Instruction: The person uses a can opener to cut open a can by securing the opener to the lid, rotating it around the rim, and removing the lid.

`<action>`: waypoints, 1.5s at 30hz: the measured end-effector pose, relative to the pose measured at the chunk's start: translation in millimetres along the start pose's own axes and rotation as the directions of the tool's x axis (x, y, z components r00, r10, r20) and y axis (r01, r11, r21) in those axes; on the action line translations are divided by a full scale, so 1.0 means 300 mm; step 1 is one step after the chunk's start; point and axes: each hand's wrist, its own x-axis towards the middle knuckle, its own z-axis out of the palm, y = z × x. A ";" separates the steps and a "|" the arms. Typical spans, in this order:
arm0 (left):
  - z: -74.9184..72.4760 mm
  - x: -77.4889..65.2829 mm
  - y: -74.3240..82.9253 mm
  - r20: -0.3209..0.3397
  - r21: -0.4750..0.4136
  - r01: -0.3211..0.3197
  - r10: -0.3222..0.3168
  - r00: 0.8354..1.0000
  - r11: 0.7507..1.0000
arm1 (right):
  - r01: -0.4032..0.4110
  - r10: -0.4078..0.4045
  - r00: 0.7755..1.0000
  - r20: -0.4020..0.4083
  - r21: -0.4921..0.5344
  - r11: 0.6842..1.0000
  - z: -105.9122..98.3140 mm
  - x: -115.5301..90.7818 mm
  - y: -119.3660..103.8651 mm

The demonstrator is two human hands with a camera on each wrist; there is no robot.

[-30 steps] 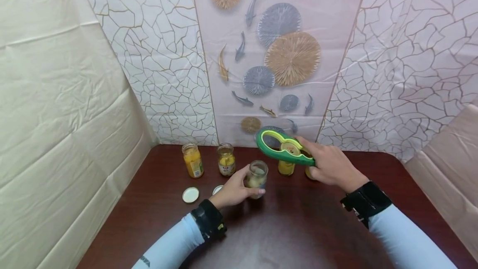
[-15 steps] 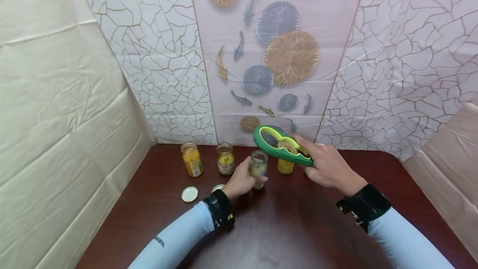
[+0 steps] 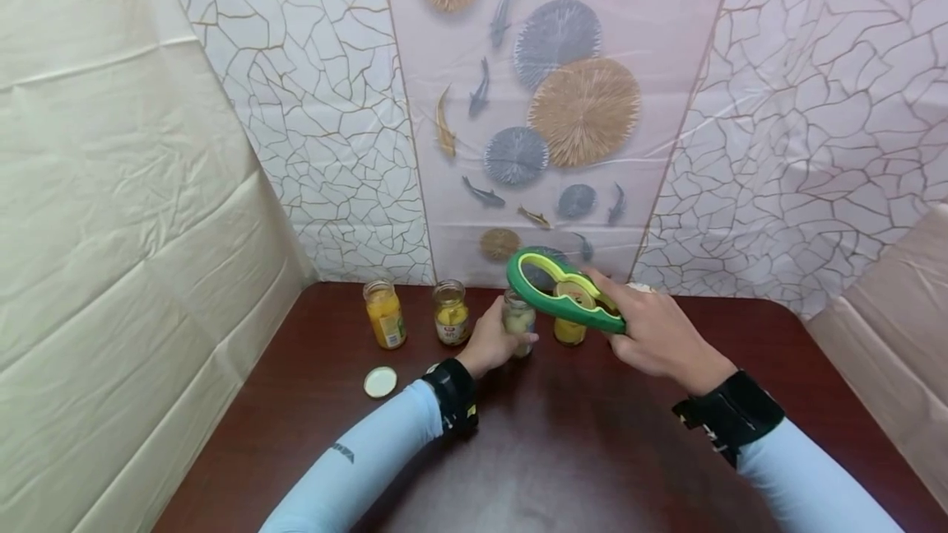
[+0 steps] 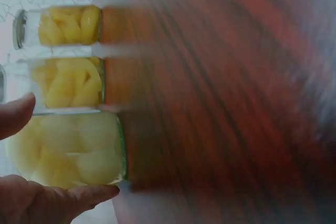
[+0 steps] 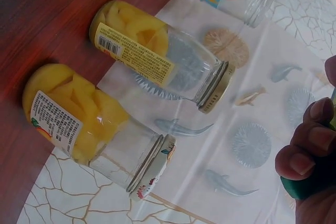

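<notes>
In the head view my left hand (image 3: 492, 341) grips an uncapped glass jar of pale fruit (image 3: 518, 319) standing in line with the other jars. The left wrist view shows thumb and fingers on opposite sides of this pale fruit jar (image 4: 68, 150); its base is at the tabletop, but whether it touches I cannot tell. My right hand (image 3: 659, 331) holds a green jar opener (image 3: 548, 300) with a light green inner edge, raised over the right-hand jars. Under it stands a lidded jar of yellow fruit (image 3: 569, 331). Another lidded yellow fruit jar (image 5: 79, 114) shows in the right wrist view.
Two uncapped jars stand to the left: an orange fruit jar (image 3: 385, 317) and a yellow fruit jar (image 3: 451, 315). A white lid (image 3: 380, 382) lies before them on the dark wooden table (image 3: 518, 451). A second lid is mostly hidden by the left wrist. Patterned cloth (image 3: 585, 113) hangs behind.
My left hand has carried the pale fruit jar away from me, towards the table's back and into the row of jars. The right hand with the jar opener has barely moved.
</notes>
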 end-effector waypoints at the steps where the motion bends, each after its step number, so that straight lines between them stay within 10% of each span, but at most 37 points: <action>1: 0.002 0.009 -0.001 -0.008 0.005 -0.002 0.002 1.000 1.000 | -0.005 0.005 1.000 -0.001 0.002 1.000 -0.004 -0.001 0.000; 25: -0.014 0.082 -0.007 0.041 0.052 0.094 -0.096 0.995 0.994 | -0.044 0.044 0.999 0.007 0.000 0.999 0.011 -0.038 0.024; 38: -0.066 -0.147 0.109 -0.074 0.069 0.016 -0.011 0.997 0.997 | -0.065 0.065 0.998 0.015 -0.002 0.998 0.007 -0.054 0.032; 45: -0.117 -0.264 0.084 -0.086 0.054 -0.027 0.032 0.996 0.998 | -0.057 0.057 0.998 0.021 -0.002 0.998 0.019 -0.064 0.034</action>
